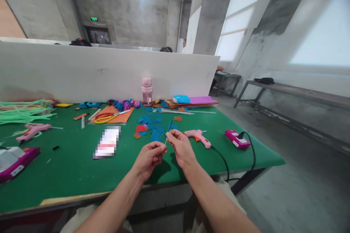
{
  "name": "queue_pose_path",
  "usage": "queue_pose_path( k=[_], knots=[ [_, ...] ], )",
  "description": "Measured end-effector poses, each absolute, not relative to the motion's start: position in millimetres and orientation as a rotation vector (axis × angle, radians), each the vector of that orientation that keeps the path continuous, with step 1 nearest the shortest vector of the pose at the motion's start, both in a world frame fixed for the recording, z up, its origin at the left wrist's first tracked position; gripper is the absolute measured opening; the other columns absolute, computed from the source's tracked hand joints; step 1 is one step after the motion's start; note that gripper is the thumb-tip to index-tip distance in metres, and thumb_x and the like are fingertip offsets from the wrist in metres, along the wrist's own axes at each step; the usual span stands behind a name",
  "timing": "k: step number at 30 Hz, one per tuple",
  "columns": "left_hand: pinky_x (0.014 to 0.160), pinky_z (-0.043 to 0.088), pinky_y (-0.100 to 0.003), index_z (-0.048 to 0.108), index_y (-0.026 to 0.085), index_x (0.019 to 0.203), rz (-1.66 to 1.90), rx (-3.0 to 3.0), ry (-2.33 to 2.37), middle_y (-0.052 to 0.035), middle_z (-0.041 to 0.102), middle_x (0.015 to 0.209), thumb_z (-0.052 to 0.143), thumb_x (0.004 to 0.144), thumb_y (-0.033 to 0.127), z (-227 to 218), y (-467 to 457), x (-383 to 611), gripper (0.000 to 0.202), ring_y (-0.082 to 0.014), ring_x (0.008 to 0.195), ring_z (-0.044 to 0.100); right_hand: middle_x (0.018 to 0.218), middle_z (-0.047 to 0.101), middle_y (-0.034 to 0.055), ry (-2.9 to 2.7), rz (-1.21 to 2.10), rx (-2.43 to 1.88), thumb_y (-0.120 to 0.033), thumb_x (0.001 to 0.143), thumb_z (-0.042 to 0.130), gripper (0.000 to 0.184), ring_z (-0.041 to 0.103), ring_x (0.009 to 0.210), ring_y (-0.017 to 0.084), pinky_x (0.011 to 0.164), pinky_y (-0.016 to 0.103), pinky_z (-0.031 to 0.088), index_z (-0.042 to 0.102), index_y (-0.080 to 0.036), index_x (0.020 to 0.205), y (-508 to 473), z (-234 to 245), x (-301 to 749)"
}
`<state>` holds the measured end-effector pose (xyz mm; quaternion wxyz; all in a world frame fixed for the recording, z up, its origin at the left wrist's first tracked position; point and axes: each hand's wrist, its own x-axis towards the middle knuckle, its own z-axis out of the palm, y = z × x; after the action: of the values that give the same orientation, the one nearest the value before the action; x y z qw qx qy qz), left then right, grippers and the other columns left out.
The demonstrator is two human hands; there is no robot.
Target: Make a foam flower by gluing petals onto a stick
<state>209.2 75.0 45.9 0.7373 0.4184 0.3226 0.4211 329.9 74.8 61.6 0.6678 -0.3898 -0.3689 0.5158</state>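
Observation:
My left hand [149, 157] is closed in a pinch on the lower part of a thin pale wire stem [166, 140]. The fingers of my right hand [182, 148] pinch the same stem higher up, where a narrow blue piece [170, 124] sticks up past the fingertips. How the blue piece is joined to the stem is hidden. Just beyond my hands lie several loose blue cut pieces [156, 130], with a red piece [140, 128] and a brown piece [177, 118] among them. Right of my right hand rests a pink glue gun [201, 138] with a black cord.
Yellow-handled scissors [105, 118] lie on an orange sheet [126, 116]. Thin wires [177, 111] and a pink bottle [147, 93] are at the back, before a white partition [109, 72]. A magenta power strip [237, 139] sits right; another glue gun [32, 131] and green strips [24, 113] sit left.

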Motion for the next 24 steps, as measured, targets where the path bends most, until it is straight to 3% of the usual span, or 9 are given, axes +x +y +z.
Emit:
queue_pose_path(
  k=[10, 14, 16, 18, 24],
  knots=[
    [0.039, 0.015, -0.018, 0.053, 0.014, 0.062, 0.728, 1.112, 0.794, 0.0021, 0.053, 0.052, 0.067, 0.062, 0.032, 42, 67, 210, 0.023, -0.0022, 0.038, 0.028, 0.061, 0.048, -0.0057, -0.709, 1.112, -0.841, -0.031, 0.054, 0.072, 0.024, 0.041, 0.052, 0.006, 0.059, 0.023, 0.036, 0.054, -0.017, 0.063, 88, 68, 357],
    [0.042, 0.024, -0.019, 0.054, 0.015, 0.051, 0.745, 1.582, 0.985, 0.0012, 0.049, 0.041, 0.061, 0.066, 0.036, 54, 74, 196, 0.027, -0.0071, 0.041, 0.037, 0.061, 0.049, -0.0044, -0.789, 1.156, -0.908, -0.033, 0.054, 0.072, 0.024, 0.044, 0.054, 0.007, 0.060, 0.023, 0.037, 0.056, -0.017, 0.064, 87, 71, 370],
    [0.048, 0.032, -0.021, 0.065, 0.017, 0.065, 0.867, 1.741, 0.973, -0.0031, 0.063, 0.068, 0.067, 0.059, 0.029, 62, 80, 187, 0.013, -0.0100, 0.053, 0.045, 0.061, 0.050, -0.0035, -0.881, 1.139, -0.954, -0.035, 0.057, 0.070, 0.024, 0.044, 0.056, 0.008, 0.060, 0.023, 0.037, 0.058, -0.017, 0.065, 84, 70, 368],
    [0.049, 0.034, -0.021, 0.066, 0.020, 0.084, 0.932, 1.707, 1.018, -0.0043, 0.064, 0.085, 0.068, 0.058, 0.029, 67, 83, 182, 0.028, -0.0096, 0.054, 0.045, 0.061, 0.051, -0.0029, -0.987, 1.088, -0.990, -0.036, 0.060, 0.068, 0.023, 0.045, 0.057, 0.009, 0.060, 0.023, 0.037, 0.059, -0.016, 0.066, 81, 68, 362],
    [0.040, 0.029, -0.017, 0.056, 0.018, 0.097, 0.856, 1.370, 0.840, -0.0037, 0.061, 0.082, 0.056, 0.072, 0.043, 66, 73, 194, 0.036, -0.0055, 0.046, 0.044, 0.061, 0.056, -0.0018, -1.189, 1.089, -1.015, -0.035, 0.065, 0.063, 0.019, 0.047, 0.058, 0.010, 0.058, 0.022, 0.039, 0.060, -0.016, 0.067, 68, 69, 334]
  ],
)
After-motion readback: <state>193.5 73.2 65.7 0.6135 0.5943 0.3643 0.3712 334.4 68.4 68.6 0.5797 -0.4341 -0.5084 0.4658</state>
